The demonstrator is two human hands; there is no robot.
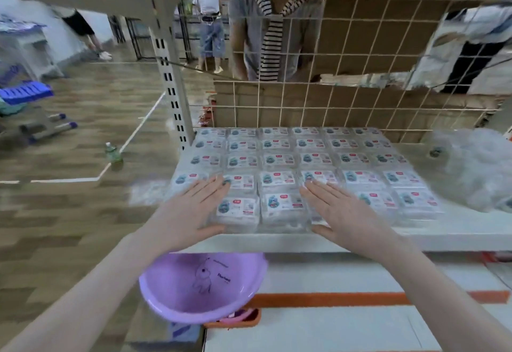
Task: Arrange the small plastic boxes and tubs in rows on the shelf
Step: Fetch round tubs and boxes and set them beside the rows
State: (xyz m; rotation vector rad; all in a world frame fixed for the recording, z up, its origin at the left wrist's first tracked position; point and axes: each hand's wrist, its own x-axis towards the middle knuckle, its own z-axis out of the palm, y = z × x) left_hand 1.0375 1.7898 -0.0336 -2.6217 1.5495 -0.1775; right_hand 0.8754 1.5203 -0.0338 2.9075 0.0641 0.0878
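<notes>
Boxes [277,185] are basically all in a tidy grid on the shelf [415,238] already, so what you're doing looks like squaring up rather than placing; both your hands are flat with straight fingers, not gripping anything. Your left hand [194,213] lies against the left end of the front rows, your right hand [343,213] rests on top of boxes a bit further along, and the two front boxes sit between them; my guess is you're bracketing that front pair to nudge it flush with its neighbours and the shelf lip. Below your left wrist a purple basin [202,288] sticks out from the lower level, probably just parked there. Past your fingertips the rows run back, labels all facing up, right to the wire grid [346,74] backing the shelf, which likely serves as the stop. Off beyond your right hand there's a heap of clear plastic [471,169] on the same shelf; can't tell if it's more boxes or just wrapping.
</notes>
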